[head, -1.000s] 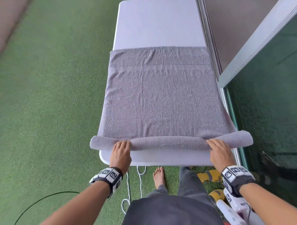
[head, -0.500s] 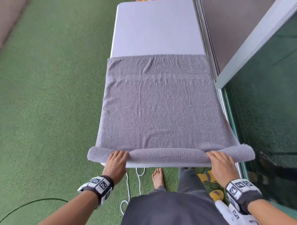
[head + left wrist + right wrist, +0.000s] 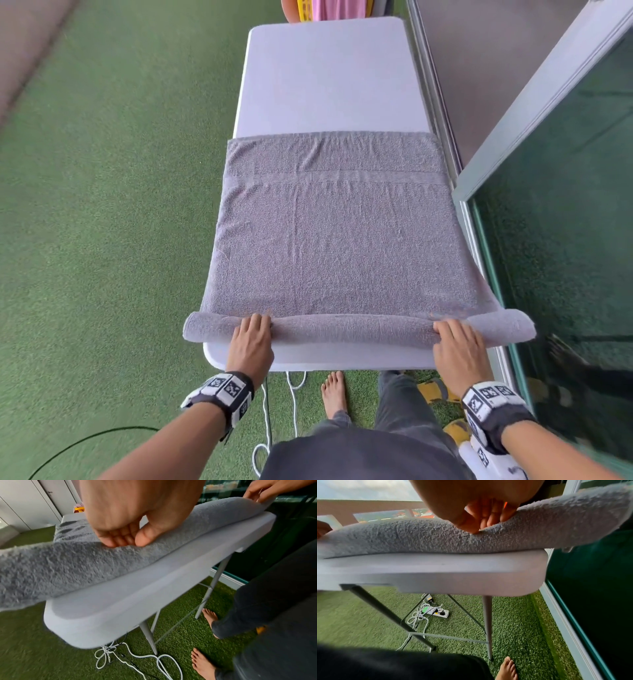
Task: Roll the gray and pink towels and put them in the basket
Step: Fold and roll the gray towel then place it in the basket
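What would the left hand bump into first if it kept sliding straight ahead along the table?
The left hand already rests on the towel's rolled edge, so it would push that roll over the flat part. Beyond lies bare table, seemingly free to its far end.

Both arms are stretched forward; left hand [image 3: 251, 339] and right hand [image 3: 457, 346] are laid palm-down, fingers seemingly curled.

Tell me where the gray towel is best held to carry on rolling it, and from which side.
Hold the gray towel on its rolled near edge, where the left hand and right hand sit now, coming from the person's side of the table. The roll lies across the near end and overhangs both sides, so two spread hands should keep it even.
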Available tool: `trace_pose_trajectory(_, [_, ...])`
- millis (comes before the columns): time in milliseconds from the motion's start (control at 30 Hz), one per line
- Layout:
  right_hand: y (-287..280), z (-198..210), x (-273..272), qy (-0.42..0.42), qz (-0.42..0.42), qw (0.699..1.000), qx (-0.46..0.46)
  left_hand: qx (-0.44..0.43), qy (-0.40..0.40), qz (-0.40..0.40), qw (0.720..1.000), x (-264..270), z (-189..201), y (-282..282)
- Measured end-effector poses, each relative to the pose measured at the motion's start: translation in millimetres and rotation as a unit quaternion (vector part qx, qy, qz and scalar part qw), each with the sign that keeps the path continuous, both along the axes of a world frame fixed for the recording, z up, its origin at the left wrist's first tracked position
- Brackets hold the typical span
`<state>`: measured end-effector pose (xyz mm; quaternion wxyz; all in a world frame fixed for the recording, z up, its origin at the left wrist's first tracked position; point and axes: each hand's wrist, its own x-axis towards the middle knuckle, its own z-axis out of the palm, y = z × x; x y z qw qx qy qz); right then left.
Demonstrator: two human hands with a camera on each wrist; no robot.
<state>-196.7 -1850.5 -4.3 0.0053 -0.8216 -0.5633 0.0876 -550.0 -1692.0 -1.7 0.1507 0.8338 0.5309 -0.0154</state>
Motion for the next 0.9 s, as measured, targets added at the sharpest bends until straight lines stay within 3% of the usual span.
trace_pose_trajectory(133, [-14.3,-6.2,2.6,0.0,0.027,1.0,-0.002,-0.008,-0.02,-0.034,0.999,-6.6,0.2,-15.0])
trace_pose_trajectory(400, [15.9,-3.5,13.7,0.038,0.0,0.999,-0.009,-0.021,-0.045,-0.025,0.998,2.0,1.5,21.9])
trace_pose_trajectory(667, [-6.2,-0.3,15.4,0.044,0.025,0.997,-0.064,-0.069,0.003,-0.062,0.996,-12.8,-1.9,0.0])
trace_pose_trajectory(900, [38.2,7.3,24.2,0.012,-0.007,0.998,-0.058,0.023,0.012,-0.018,1.0,7.5,2.1,20.1])
